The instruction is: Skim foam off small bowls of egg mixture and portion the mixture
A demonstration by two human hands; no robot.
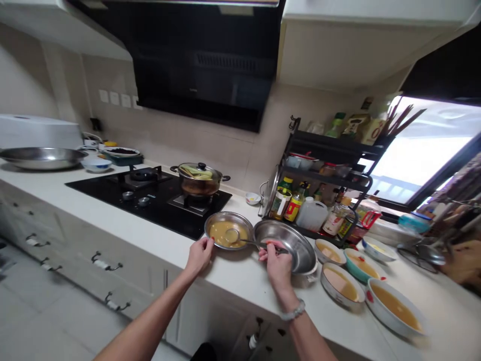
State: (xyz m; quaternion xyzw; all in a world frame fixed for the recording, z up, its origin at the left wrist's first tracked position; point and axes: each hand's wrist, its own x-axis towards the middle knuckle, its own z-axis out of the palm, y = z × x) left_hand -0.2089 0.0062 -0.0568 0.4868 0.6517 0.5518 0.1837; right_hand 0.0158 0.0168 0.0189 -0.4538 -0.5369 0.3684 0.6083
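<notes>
**Ladle at the liquid, both hands engaged!**

And there it was, the ladle (233, 235), its round head inside the steel bowl (225, 215) just below the centre of the frame, right at the yellowish liquid (221, 231); how deep it dipped, you couldn't tell. The handle ran out over the rim towards the right, and the right hand (278, 260) had it, fingers curled around the dark shaft, the head well clear to the left of those fingertips.

Across to the left hand (200, 255): thumb and fingers pinched the bowl's rim at its lower left, with the ladle's head near them, off to the right and apart.

Just right of the bowl sat a wide metal basin (300, 245), handle and right hand crossing above its left part. Then came the lower right of the frame, crowded with bowls of brownish liquid, a large white bowl (383, 311) nearest the corner. Above them stood a black rack (315, 140) packed with bottles. Left of centre, a lidded pot (199, 186) rested on the black stove (112, 193), and at the far left edge, what a broad steel pan (43, 159)!
</notes>
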